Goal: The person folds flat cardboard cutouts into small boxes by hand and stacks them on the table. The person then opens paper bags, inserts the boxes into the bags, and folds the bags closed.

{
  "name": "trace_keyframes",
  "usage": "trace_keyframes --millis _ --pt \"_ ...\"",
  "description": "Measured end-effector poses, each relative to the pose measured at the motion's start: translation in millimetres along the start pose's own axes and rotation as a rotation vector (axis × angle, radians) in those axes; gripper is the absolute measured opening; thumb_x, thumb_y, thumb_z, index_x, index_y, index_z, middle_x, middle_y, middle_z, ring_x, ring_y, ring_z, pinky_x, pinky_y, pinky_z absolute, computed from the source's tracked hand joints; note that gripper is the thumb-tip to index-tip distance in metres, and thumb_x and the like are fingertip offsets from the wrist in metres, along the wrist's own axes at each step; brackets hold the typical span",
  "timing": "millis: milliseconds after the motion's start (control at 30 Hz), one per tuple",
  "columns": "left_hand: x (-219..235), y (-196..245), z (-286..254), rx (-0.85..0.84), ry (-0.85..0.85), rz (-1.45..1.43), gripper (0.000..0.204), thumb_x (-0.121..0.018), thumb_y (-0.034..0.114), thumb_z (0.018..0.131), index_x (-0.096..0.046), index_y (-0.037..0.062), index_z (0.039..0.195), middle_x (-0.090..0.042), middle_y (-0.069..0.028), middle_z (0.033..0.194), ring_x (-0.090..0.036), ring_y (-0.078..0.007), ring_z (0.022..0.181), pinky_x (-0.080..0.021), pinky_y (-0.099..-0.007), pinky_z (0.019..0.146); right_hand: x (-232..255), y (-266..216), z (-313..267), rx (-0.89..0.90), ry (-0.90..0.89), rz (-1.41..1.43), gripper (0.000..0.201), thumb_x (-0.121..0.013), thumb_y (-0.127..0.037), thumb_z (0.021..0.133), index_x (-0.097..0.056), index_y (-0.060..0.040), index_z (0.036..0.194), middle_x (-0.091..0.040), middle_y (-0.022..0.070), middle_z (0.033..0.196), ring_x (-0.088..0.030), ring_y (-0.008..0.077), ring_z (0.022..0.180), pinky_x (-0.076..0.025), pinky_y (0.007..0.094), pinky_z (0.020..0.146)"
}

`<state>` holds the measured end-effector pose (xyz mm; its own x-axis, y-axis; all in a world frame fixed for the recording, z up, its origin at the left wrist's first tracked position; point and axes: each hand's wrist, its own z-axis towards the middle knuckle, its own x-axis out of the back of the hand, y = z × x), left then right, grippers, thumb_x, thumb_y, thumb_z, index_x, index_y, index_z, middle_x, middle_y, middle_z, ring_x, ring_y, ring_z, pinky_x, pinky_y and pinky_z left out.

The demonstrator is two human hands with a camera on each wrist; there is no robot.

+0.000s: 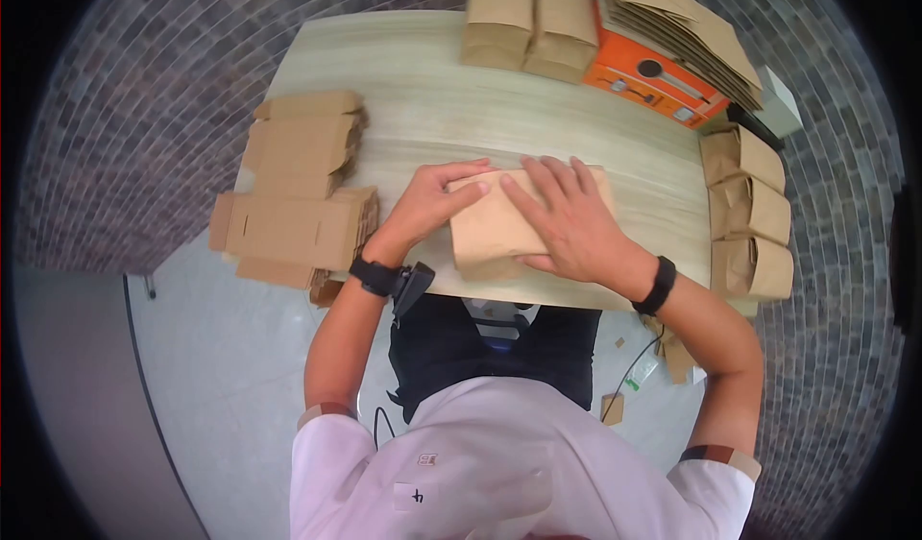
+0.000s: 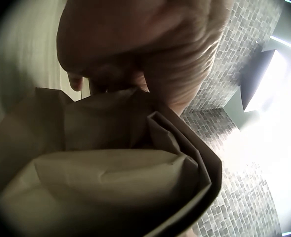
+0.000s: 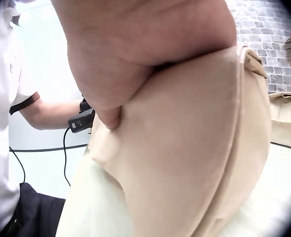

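A brown paper bag lies on its side near the table's front edge, its top folded over. My left hand grips the bag's far left corner, thumb on the upper face and fingers along the far edge. Over the bag's right part my right hand lies with fingers spread and straight, the thumb near the front edge. In the left wrist view the bag shows creased, tucked folds at its end. The right wrist view has the right palm resting on the smooth side of the bag.
Flattened cardboard boxes are stacked at the left edge. Two paper bags stand at the back, beside an orange box topped with flat brown bags. Several folded paper bags line the right edge. A small white box stands behind.
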<state>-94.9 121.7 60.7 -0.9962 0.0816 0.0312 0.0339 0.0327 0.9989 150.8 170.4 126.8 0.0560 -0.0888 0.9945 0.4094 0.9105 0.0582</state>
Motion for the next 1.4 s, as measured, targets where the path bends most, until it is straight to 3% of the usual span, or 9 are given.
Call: trace_keyframes --millis 67,133,233,500,967,1200,1267,1300,1400 --pt "-3.6 8.7 2.5 -0.013 0.018 0.072 0.057 -0.077 0.026 0.09 -0.06 -0.0003 0.138 -0.068 -0.0165 0.13 -0.059 -0.023 0.128 -0.045 -0.0378 0.11 -3.9 2.2 -0.9 0.031 0.011 0.001 0.1 -0.08 -0.054 0.076 -0.038 -0.0085 0.155 -0.041 0.0232 0.15 -0.042 0.0402 0.133 -0.033 0.0596 0.112" --pt "-8.2 29.1 -2.1 -0.297 0.002 0.783 0.084 -0.084 0.035 0.081 -0.049 -0.0041 0.146 -0.064 -0.0217 0.134 -0.052 -0.0322 0.136 -0.037 -0.0425 0.117 -6.0 3.2 -0.3 0.019 0.027 -0.008 0.1 -0.08 -0.054 0.076 -0.038 -0.007 0.154 -0.042 0.0233 0.149 -0.043 0.0402 0.132 -0.033 0.0594 0.112" --pt "-33.7 55.6 -6.9 -0.361 -0.06 0.996 0.112 -0.09 0.042 0.067 -0.036 -0.0091 0.151 -0.056 -0.0259 0.137 -0.048 -0.0393 0.135 -0.035 -0.0458 0.117 -14.1 2.2 0.3 0.023 0.064 -0.002 0.1 -0.08 -0.054 0.075 -0.039 -0.003 0.151 -0.042 0.0237 0.149 -0.043 0.0402 0.131 -0.034 0.0584 0.111" --pt "-43.3 50.6 -3.9 -0.274 -0.144 1.237 0.118 -0.087 0.035 0.058 -0.031 -0.0125 0.151 -0.054 -0.0242 0.127 -0.054 -0.0379 0.119 -0.045 -0.0438 0.101 -4.6 49.1 -18.9 0.169 0.098 0.179 0.103 -0.085 -0.028 0.059 -0.041 0.0068 0.145 -0.048 0.0255 0.14 -0.048 0.0404 0.127 -0.037 0.0471 0.111" --pt "-52.7 76.1 -0.6 -0.242 -0.231 1.407 0.119 -0.085 0.03 0.057 -0.029 -0.0024 0.157 -0.052 -0.0236 0.124 -0.052 -0.0385 0.115 -0.044 -0.0445 0.098 5.9 53.8 -33.0 0.107 0.113 0.179 0.109 -0.088 -0.025 0.06 -0.035 0.0045 0.15 -0.045 0.0257 0.143 -0.044 0.0406 0.133 -0.035 0.0499 0.115" --pt "25.5 177.0 3.9 -0.42 0.428 1.359 0.11 -0.081 0.024 0.062 -0.03 -0.0068 0.155 -0.052 -0.0283 0.13 -0.052 -0.0403 0.12 -0.044 -0.0453 0.106 32.7 59.0 -99.4 -0.122 0.588 0.222 0.105 -0.087 -0.023 0.07 -0.031 0.0006 0.155 -0.035 0.0268 0.156 -0.034 0.0459 0.145 -0.029 0.0573 0.118" --pt "66.5 193.2 26.8 -0.39 0.645 1.353 0.11 -0.081 0.027 0.064 -0.03 -0.0104 0.154 -0.049 -0.0302 0.137 -0.051 -0.0399 0.125 -0.043 -0.0434 0.108 1.4 55.8 -125.6 -0.182 0.522 0.244 0.103 -0.087 -0.023 0.07 -0.032 0.001 0.155 -0.035 0.0272 0.156 -0.034 0.0464 0.144 -0.029 0.0574 0.118" --pt "90.1 189.5 46.4 -0.46 0.742 1.358 0.11 -0.082 0.031 0.062 -0.032 -0.0065 0.152 -0.059 -0.0294 0.123 -0.056 -0.0443 0.115 -0.049 -0.0481 0.098 -18.6 52.2 -137.7 -0.252 0.451 0.26 0.102 -0.086 -0.023 0.071 -0.032 0.0015 0.155 -0.035 0.0276 0.156 -0.035 0.0468 0.144 -0.03 0.0574 0.118" --pt "136.6 186.5 100.7 -0.125 0.662 1.01 0.102 -0.085 0.034 0.066 -0.039 -0.0109 0.145 -0.066 -0.0287 0.116 -0.066 -0.0414 0.108 -0.056 -0.0432 0.093 -69.4 43.5 -166.9 -0.307 0.292 0.273 0.1 -0.086 -0.024 0.073 -0.033 0.003 0.154 -0.037 0.0282 0.154 -0.035 0.048 0.143 -0.03 0.0571 0.117"
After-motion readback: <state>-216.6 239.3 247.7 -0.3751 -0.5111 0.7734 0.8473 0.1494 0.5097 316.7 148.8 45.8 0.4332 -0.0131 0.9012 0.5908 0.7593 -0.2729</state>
